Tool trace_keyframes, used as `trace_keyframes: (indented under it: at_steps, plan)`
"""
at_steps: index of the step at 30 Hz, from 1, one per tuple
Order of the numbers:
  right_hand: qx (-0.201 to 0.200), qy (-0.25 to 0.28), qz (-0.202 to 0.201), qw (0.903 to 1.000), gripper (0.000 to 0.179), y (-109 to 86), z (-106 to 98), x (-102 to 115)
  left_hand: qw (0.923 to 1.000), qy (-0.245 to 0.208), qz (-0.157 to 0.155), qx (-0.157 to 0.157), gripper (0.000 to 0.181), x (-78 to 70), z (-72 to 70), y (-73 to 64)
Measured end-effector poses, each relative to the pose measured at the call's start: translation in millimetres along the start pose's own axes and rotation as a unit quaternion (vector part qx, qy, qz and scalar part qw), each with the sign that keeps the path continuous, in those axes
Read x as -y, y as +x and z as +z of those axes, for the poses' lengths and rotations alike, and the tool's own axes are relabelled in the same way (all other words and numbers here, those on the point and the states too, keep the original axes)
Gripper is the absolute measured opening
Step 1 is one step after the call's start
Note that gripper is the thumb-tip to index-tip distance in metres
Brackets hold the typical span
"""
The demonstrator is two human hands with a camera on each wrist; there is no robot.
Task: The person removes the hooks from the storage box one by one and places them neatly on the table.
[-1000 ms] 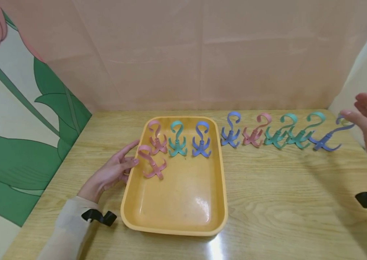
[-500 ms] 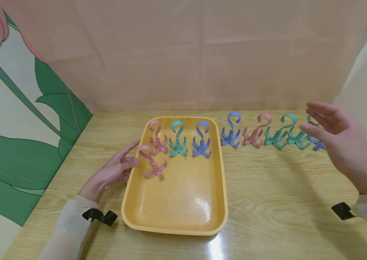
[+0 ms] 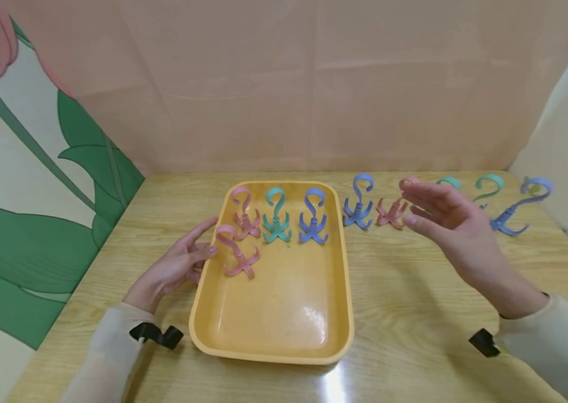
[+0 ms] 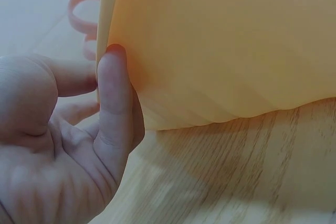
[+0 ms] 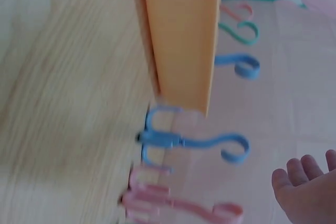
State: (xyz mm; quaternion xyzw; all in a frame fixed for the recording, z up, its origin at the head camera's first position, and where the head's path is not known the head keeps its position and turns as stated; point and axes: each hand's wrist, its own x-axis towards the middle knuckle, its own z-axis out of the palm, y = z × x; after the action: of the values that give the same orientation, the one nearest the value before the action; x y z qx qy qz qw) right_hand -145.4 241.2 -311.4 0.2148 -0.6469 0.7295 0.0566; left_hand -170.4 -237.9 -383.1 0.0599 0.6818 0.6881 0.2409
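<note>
My left hand (image 3: 175,266) grips the left rim of a yellow tray (image 3: 349,291); the left wrist view shows its fingers (image 4: 116,103) bent around that wall. Standing in the tray are a pink four-pronged hanger hook (image 3: 246,225), a green one (image 3: 276,228) and a blue one (image 3: 312,229), with a second pink hook (image 3: 242,262) leaning nearer the left wall. Holding nothing, my right hand (image 3: 465,246) hovers with fingers extended over the row right of the tray. A pink hook (image 3: 389,215) shows beside its fingertips, while the green hooks (image 3: 490,182) are partly hidden behind it.
A blue hook (image 3: 357,214) stands close by the tray's right wall, and another blue hook (image 3: 507,221) leans at the row's far right end. Pink sheeting (image 3: 243,101) rises behind the wooden table (image 3: 394,336). A flower-patterned panel (image 3: 22,240) stands at the left.
My right hand has moved left along the row, from the rightmost blue hook to beside the pink one. The left hand and the tray have kept their place.
</note>
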Motion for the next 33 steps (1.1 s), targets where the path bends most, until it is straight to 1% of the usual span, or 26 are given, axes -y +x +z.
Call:
trace_keyframes:
  at_steps: [5, 8, 14, 17, 22, 27, 31, 33]
  plan:
    - [0.010, -0.008, 0.033, 0.9994, 0.046, -0.4, 23.2, -5.1, 1.0000, 0.005, 0.000, -0.005, 0.069, 0.5, -0.2, 0.2]
    - [0.028, -0.029, 0.051, 0.9979, 0.045, 0.1, 37.0, -7.3, 1.0000, 0.007, -0.001, -0.007, 0.069, 0.4, 0.4, 0.3]
    - [0.066, -0.088, 0.059, 0.9922, 0.044, 5.5, 64.3, -10.6, 1.0000, 0.007, 0.001, -0.006, 0.069, -0.2, 0.9, -0.1]
    - [0.087, -0.108, 0.063, 0.9883, 0.045, 10.3, 78.0, -10.7, 1.0000, 0.005, 0.002, -0.004, 0.069, -0.4, 0.6, 0.2]
    - [0.119, -0.117, 0.069, 0.9835, 0.047, 20.2, 100.3, -12.8, 1.0000, -0.001, 0.002, -0.001, 0.069, -0.1, -0.2, 1.3]
    - [0.156, -0.141, 0.076, 0.9748, 0.051, 33.1, 119.7, -11.0, 1.0000, 0.000, 0.004, -0.001, 0.069, 0.2, -0.4, 1.9]
    - [0.169, -0.152, 0.079, 0.9707, 0.052, 43.5, 134.1, -6.9, 1.0000, 0.001, 0.003, -0.001, 0.069, 0.7, -0.9, 1.6]
    - [0.173, -0.149, 0.089, 0.9695, 0.051, 48.3, 140.8, -4.8, 1.0000, 0.000, 0.003, -0.001, 0.069, 0.8, -1.3, 1.3]
